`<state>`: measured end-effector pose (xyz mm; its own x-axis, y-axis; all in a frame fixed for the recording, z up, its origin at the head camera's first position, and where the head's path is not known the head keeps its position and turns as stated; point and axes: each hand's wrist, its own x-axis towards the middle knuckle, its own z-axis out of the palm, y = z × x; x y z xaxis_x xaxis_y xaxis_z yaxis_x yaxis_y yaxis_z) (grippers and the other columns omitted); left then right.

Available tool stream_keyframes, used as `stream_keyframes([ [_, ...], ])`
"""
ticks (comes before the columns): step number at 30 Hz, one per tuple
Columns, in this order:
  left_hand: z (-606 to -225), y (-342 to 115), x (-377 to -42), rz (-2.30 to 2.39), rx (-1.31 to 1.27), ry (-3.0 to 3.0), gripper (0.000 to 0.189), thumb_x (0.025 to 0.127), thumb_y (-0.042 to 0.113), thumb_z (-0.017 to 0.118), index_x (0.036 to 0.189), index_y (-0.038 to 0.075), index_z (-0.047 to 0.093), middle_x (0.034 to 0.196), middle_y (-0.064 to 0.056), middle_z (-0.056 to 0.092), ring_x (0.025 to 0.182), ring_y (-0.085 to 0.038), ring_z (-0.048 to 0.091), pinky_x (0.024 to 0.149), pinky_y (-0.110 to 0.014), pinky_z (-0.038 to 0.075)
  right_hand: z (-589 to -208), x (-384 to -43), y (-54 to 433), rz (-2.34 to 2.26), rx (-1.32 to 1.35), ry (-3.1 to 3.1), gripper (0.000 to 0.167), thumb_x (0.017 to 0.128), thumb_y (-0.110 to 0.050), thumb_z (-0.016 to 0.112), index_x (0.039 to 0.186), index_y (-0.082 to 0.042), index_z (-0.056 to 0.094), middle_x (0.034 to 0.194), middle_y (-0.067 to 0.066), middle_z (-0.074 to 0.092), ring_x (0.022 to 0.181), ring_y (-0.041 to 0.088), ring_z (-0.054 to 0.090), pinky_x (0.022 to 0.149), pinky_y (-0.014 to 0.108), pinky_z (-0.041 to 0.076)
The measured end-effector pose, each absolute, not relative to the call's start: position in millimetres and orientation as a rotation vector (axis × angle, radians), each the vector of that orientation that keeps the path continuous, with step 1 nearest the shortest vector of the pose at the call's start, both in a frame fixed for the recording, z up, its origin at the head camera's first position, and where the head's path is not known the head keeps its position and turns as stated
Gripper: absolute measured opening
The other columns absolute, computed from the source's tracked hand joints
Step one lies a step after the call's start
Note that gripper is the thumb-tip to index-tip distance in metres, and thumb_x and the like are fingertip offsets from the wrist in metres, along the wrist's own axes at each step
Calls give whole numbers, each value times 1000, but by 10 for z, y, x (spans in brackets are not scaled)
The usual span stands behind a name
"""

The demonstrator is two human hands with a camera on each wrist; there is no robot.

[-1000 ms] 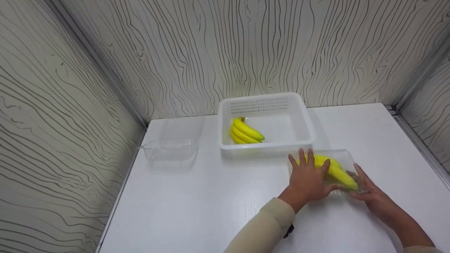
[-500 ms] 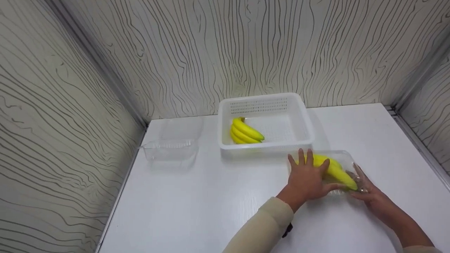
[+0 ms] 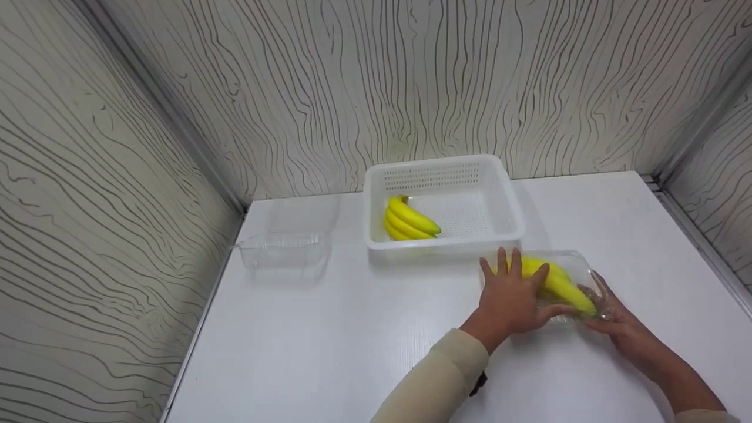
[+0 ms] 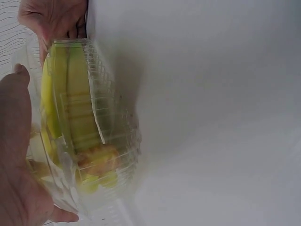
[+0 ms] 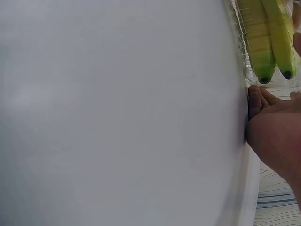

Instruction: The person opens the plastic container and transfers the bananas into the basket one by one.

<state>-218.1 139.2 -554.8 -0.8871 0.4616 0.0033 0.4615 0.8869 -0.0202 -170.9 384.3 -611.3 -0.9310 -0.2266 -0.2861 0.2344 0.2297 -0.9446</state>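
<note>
Slight shift only since the frame one second back: left hand (image 3: 510,298) and left sleeve (image 3: 435,376) sit a touch further left; nothing else shows clear movement. Judged meaning: a steady press on the fruit pack, not a relocation; whether its top is fully closed cannot be told. White table (image 3: 294,352) carries everything. White basket (image 3: 446,242) stands at its far side. Near clear container (image 3: 581,267) lies just in front of the basket's near right corner; touching or not, cannot tell. Empty clear container (image 3: 282,252), top apparently laid back, stands well apart at left. Left hand lies spread across the near clear container; right hand (image 3: 621,322) grips its right end, thumb and fingers about the edge. Packed bananas (image 3: 561,288) lie inside, tips toward the right hand. Loose bananas (image 3: 406,220) rest in the basket's left part.
</note>
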Motion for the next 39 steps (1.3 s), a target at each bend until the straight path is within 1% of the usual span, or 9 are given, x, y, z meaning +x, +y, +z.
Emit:
stream_keyframes([
  [4, -5564, 1390, -2196, -12, -742, -3042, 84, 90, 96, 21, 163, 56, 29, 177, -2, 31, 165, -32, 31, 127, -64, 34, -6105, -1686, 3839, -1742, 7, 2180, 98, 107, -29, 60, 167, -50, -15, 177, -1, -29, 158, 43, -36, 117, 85, -14],
  [7, -5559, 1393, -2197, -45, -740, -3055, 82, 91, 95, 22, 163, 56, 29, 177, -2, 31, 166, -32, 30, 128, -64, 32, -6086, -1663, 3838, -1687, 4, 2258, 95, 108, -33, 60, 168, -47, -12, 177, -4, -26, 160, 46, -30, 118, 86, -8],
  [9, -5548, 1394, -2193, -57, -737, -3062, 82, 91, 95, 22, 163, 57, 28, 177, -1, 31, 166, -32, 29, 128, -64, 32, -6074, -1650, 3840, -1636, 0, 2316, 92, 108, -35, 59, 170, -43, -8, 178, 1, -22, 161, 50, -25, 117, 88, -4],
  [12, -5535, 1395, -2194, -73, -738, -3062, 82, 91, 95, 22, 163, 57, 28, 177, -1, 31, 166, -32, 30, 129, -64, 32, -6052, -1651, 3836, -1575, -5, 2380, 88, 108, -35, 60, 173, -33, 1, 179, 14, -12, 161, 55, -16, 116, 90, 2],
  [15, -5523, 1386, -2195, -72, -744, -3050, 83, 91, 95, 22, 163, 56, 29, 177, -1, 32, 165, -32, 31, 129, -64, 32, -6033, -1676, 3833, -1503, -15, 2460, 86, 107, -36, 61, 174, -29, 6, 178, 24, 0, 160, 60, -5, 115, 90, 8],
  [22, -5516, 1361, -2196, -64, -761, -3034, 83, 91, 95, 24, 163, 55, 31, 176, -2, 34, 165, -31, 33, 128, -63, 34, -6015, -1769, 3802, -1282, -68, 2649, 90, 107, -43, 61, 173, -32, 0, 174, 31, 18, 157, 66, 14, 113, 89, 20],
  [25, -5525, 1361, -2190, -60, -763, -3018, 85, 90, 96, 24, 163, 54, 32, 176, -2, 35, 164, -31, 34, 127, -63, 35, -6020, -1770, 3827, -1301, -97, 2605, 94, 107, -40, 61, 172, -35, -5, 172, 34, 22, 155, 68, 14, 111, 91, 20],
  [30, -5545, 1353, -2177, -51, -756, -2984, 90, 87, 99, 25, 163, 52, 34, 175, -1, 36, 164, -29, 35, 127, -61, 37, -6007, -1767, 3916, -1396, -100, 2478, 96, 106, -36, 63, 171, -41, -8, 175, 30, 16, 158, 66, 1, 111, 92, 11],
  [39, -5556, 1257, -2186, -136, -808, -3004, 92, 87, 98, 31, 165, 49, 32, 178, 1, 30, 166, -26, 29, 130, -58, 32, -6022, -1784, 3901, -1411, -70, 2413, 101, 104, -36, 65, 172, -33, -8, 177, 30, 11, 159, 65, -6, 111, 93, 9],
])
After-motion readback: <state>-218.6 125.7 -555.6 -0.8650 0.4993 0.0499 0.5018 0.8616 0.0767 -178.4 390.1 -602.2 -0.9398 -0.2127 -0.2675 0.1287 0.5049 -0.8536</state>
